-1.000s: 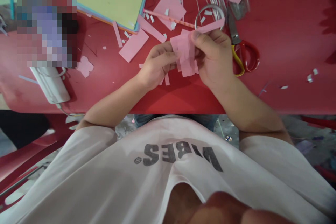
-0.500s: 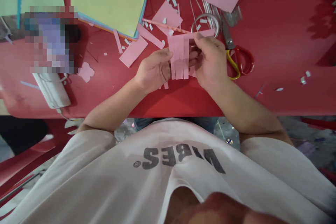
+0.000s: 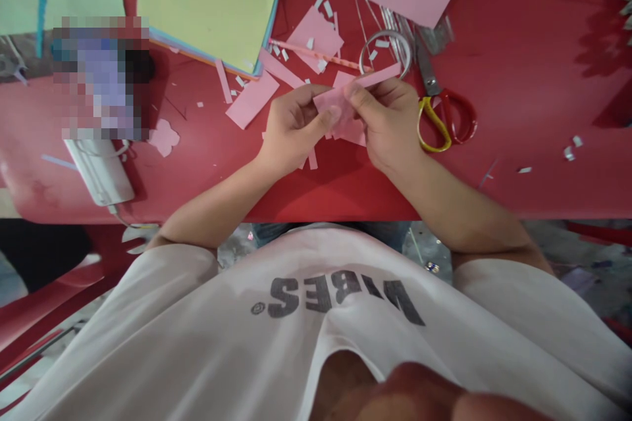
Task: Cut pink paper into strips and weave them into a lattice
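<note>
Both my hands hold a piece of pink paper [image 3: 332, 102] cut into a fringe of strips, just above the red table [image 3: 518, 92]. My left hand [image 3: 295, 125] pinches its left side between thumb and fingers. My right hand [image 3: 390, 120] grips its right side, with one uncut pink strip sticking out toward the upper right. Most of the fringe is bunched and hidden between my fingers.
Scissors with red and yellow handles [image 3: 444, 115] lie just right of my right hand, beside a roll of clear tape [image 3: 385, 46]. Pink paper scraps [image 3: 251, 99], a pencil [image 3: 316, 54] and a stack of coloured sheets [image 3: 212, 0] lie beyond. A white power strip [image 3: 99, 171] sits at the left edge.
The fringed paper hung flat and spread between my hands; now my hands have come together and the strips are gathered up between the fingers.
</note>
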A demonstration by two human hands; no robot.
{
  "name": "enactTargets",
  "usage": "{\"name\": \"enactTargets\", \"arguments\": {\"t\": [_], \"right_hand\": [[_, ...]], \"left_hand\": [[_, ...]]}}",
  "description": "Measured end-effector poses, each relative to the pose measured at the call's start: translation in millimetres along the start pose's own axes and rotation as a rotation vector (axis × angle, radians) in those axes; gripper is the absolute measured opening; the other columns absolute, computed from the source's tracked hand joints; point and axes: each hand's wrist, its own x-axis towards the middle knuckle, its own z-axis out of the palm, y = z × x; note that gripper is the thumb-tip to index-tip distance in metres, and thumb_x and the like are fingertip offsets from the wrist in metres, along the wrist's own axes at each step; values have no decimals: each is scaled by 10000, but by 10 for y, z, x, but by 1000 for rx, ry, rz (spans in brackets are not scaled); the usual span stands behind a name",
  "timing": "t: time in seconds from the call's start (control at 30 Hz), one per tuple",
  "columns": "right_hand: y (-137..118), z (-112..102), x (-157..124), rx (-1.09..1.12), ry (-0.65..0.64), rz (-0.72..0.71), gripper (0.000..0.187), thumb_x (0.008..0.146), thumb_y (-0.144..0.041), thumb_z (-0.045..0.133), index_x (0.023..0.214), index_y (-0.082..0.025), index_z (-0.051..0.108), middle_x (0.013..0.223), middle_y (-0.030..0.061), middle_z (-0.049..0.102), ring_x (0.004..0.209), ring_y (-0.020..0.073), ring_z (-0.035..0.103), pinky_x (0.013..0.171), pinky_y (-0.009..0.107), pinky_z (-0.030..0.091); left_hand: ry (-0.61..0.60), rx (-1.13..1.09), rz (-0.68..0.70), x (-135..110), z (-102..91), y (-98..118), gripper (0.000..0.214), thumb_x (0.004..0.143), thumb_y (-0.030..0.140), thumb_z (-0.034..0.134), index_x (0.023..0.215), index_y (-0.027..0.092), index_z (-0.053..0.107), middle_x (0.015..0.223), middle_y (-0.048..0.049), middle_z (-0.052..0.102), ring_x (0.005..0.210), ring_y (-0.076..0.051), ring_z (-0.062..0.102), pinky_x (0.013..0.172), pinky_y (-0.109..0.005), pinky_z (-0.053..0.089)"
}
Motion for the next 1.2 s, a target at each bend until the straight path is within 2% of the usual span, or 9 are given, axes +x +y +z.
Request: {"name": "enactTargets", "arguments": {"t": [0.13, 0.2, 0.37, 0.53, 0.77, 0.9, 1.0, 1.07, 1.2], "right_hand": [[-44, -7, -42, -94, -25, -269, 321, 992, -633, 717, 891, -328, 722, 930, -1, 724, 868, 210, 673, 780, 415, 565], [-47, -12, -55, -130, -17, -348, 321, 1014, -611, 701, 915, -308, 739, 947, 5, 710, 861, 203, 680, 776, 406, 578], [-5, -19, -50, -197, -45, -421, 262, 1013, -584, 719, 988, -327, 762, 1021, 21, 710, 892, 211, 704, 754, 399, 606], [18, -12, -35, -141, -49, -477, 211, 1004, -533, 748, 960, -327, 749, 973, 11, 686, 841, 198, 680, 732, 392, 590], [-51, -27, -36, -97, -50, -485, 127, 988, -447, 783, 962, -323, 776, 960, 8, 690, 845, 206, 656, 751, 400, 550], [-72, -30, -15, -50, -81, -492, 163, 948, -490, 816, 984, -337, 774, 961, 17, 700, 873, 229, 656, 744, 412, 533], [-80, -32, -28, -54, -102, -432, 233, 939, -579, 779, 1012, -360, 745, 1003, 16, 710, 862, 231, 651, 728, 421, 532], [-93, -38, -49, -81, -117, -374, 240, 948, -601, 728, 1029, -375, 714, 1028, 10, 719, 890, 238, 657, 786, 436, 558], [-139, -75, -40, -45, -82, -296, 217, 976, -426, 577, 1177, -379, 646, 1126, 34, 696, 1033, 257, 659, 941, 460, 564]], "left_hand": [[110, 127, 103, -44, 21, 46, 246, 961, 454, 812, 986, 212, 782, 906, -25, 737, 892, -190, 770, 836, -359, 651], [128, 161, 141, -61, 26, 59, 208, 983, 415, 788, 954, 210, 773, 860, -12, 715, 811, -157, 745, 780, -338, 632], [198, 264, 218, -55, 18, 45, 158, 989, 328, 756, 881, 213, 752, 779, 5, 672, 689, -123, 663, 652, -307, 578], [168, 283, 278, -36, 6, 6, 107, 999, 247, 726, 903, 205, 746, 782, 8, 701, 648, -101, 656, 588, -282, 550], [158, 239, 297, -2, -5, 12, 25, 927, 246, 771, 917, 224, 776, 826, 7, 743, 723, -122, 700, 622, -277, 557], [183, 290, 334, 8, -27, 45, 23, 925, 237, 771, 905, 226, 775, 808, 12, 725, 712, -107, 667, 628, -264, 548], [183, 269, 282, 12, -42, 51, 100, 953, 316, 772, 905, 232, 748, 818, 22, 675, 759, -115, 692, 714, -287, 600], [178, 217, 203, 19, -56, 37, 138, 965, 344, 769, 900, 230, 727, 814, 21, 647, 801, -135, 725, 772, -316, 628], [114, 80, -6, 45, -99, -27, 126, 964, 321, 774, 939, 211, 718, 792, 7, 662, 757, -156, 745, 747, -326, 644]]}}
